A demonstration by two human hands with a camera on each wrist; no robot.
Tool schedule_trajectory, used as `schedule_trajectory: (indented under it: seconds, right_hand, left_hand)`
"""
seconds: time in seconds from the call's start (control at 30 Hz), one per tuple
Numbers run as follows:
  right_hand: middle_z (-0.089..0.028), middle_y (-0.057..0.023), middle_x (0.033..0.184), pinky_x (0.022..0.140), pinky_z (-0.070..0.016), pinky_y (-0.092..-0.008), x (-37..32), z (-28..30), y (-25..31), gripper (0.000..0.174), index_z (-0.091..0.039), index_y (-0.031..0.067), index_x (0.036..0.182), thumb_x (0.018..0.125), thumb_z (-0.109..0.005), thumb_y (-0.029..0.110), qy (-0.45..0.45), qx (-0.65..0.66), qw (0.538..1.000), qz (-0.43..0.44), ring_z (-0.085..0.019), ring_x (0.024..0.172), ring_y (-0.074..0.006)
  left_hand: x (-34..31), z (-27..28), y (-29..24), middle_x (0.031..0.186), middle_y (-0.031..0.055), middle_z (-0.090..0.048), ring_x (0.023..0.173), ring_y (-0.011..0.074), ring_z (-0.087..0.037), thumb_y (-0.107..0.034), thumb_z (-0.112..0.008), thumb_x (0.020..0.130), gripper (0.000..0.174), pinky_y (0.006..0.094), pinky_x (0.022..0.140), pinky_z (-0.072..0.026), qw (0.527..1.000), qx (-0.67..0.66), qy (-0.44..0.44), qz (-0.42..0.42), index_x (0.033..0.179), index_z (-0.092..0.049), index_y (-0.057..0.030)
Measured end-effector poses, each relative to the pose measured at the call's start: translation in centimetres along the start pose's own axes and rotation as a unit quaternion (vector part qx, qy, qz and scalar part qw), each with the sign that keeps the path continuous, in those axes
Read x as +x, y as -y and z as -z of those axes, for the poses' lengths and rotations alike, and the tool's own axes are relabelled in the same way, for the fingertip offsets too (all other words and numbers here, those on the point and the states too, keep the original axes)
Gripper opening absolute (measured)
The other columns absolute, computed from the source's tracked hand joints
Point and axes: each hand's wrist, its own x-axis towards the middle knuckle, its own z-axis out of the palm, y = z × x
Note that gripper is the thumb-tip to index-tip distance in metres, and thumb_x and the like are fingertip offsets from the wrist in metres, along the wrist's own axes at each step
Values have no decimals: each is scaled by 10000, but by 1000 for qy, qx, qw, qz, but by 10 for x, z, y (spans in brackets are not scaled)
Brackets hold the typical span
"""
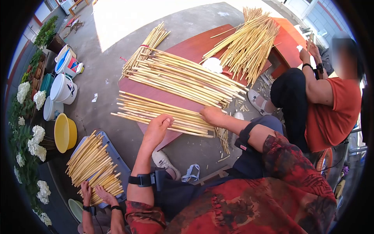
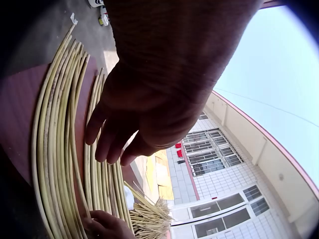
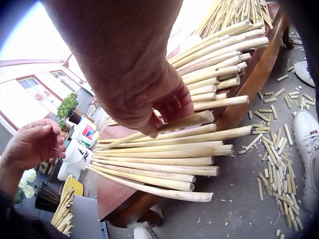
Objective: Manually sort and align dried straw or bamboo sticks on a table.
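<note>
My right hand [image 1: 213, 116] is at the right end of the near row of pale yellow plant stalks [image 1: 163, 111]. In the right wrist view its thumb and fingers pinch one stalk [image 3: 192, 121] close to the cut end, above the other stalks. My left hand [image 1: 157, 129] is raised over the near edge of the same row, fingers loosely bent and nothing in them. The left wrist view shows those fingers [image 2: 102, 144] hanging relaxed above the stalks. Just beyond, a thicker row of stalks [image 1: 187, 76] lies across the dark red tabletop [image 1: 132, 84].
A tied bundle [image 1: 150, 39] and a large heap of thin stalks [image 1: 249, 43] lie farther back. Cut pieces [image 1: 223, 140] litter the floor by my shoes. At left, another person's hands rest on stalks over a blue tray [image 1: 122, 167]; buckets [image 1: 62, 89] stand behind. Someone in orange [image 1: 335, 113] sits at right.
</note>
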Motion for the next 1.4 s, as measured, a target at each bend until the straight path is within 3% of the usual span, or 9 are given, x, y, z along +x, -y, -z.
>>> schedule_trajectory:
  seconds: [0.37,0.57,0.63,0.77,0.8,0.83,0.9,1.3,1.4]
  right_hand:
    - [-584,-165,851,679,-453,-394,11,-3,-10,189,-578,28,841,723,-433,57,-2,-23,1000,-4,-563,820,-311]
    - [-570,-181,840,679,-451,-402,20,32,-13,162,-578,15,816,674,-502,39,-56,33,993,-101,-553,844,-328]
    - [-571,-185,845,680,-451,-397,25,27,-20,170,-578,17,815,655,-532,50,-57,32,993,-96,-555,837,-329]
    - [-574,-195,861,698,-453,-397,31,14,-15,165,-581,3,818,696,-482,53,-14,17,995,-93,-563,832,-327]
    - [-572,-203,864,698,-454,-399,34,8,-17,173,-582,-8,821,703,-473,56,-9,9,996,-88,-563,832,-329]
    - [-570,-211,866,699,-456,-400,35,6,-15,182,-583,-20,825,711,-463,59,-4,1,996,-84,-564,832,-332]
    - [-562,-216,878,692,-463,-395,36,3,-13,186,-586,-32,824,707,-475,62,-25,-11,996,-83,-561,834,-338]
    - [-551,-156,847,639,-474,-351,48,-18,-9,136,-573,24,793,695,-505,88,-44,-142,986,-70,-572,779,-279]
    - [-573,-167,842,635,-475,-353,49,-22,-9,164,-597,9,805,696,-498,81,-31,-146,987,-59,-589,766,-283]
  left_hand:
    - [0,-1,-12,757,48,-568,726,112,-545,-122,-417,857,179,231,649,-425,1000,-8,-6,17,858,-550,-4]
    - [1,0,-12,730,64,-552,700,126,-523,-121,-436,844,184,244,647,-413,996,53,-59,-27,802,-543,22]
    - [0,-2,-16,755,141,-539,727,256,-523,-175,-448,819,214,321,673,-400,989,115,-87,-31,775,-545,11]
    - [4,-5,-14,762,155,-528,738,281,-515,-177,-458,809,209,333,676,-394,992,96,-74,-39,765,-543,9]
    - [6,-6,-9,713,92,-521,679,145,-487,-178,-481,821,211,265,639,-391,989,120,-73,-48,787,-542,21]
    - [5,-6,-11,713,92,-521,679,145,-487,-178,-481,821,211,265,639,-391,988,124,-78,-49,787,-542,21]
    - [5,-11,-17,729,105,-528,684,162,-497,-200,-494,813,236,273,636,-395,993,114,-42,-6,814,-544,30]
    - [6,-13,-15,824,195,-553,798,318,-531,-193,-486,794,245,347,715,-410,995,92,-25,-26,868,-555,31]
    - [8,-13,-13,821,194,-556,789,313,-535,-195,-484,795,248,345,709,-413,996,86,-18,-24,878,-554,28]
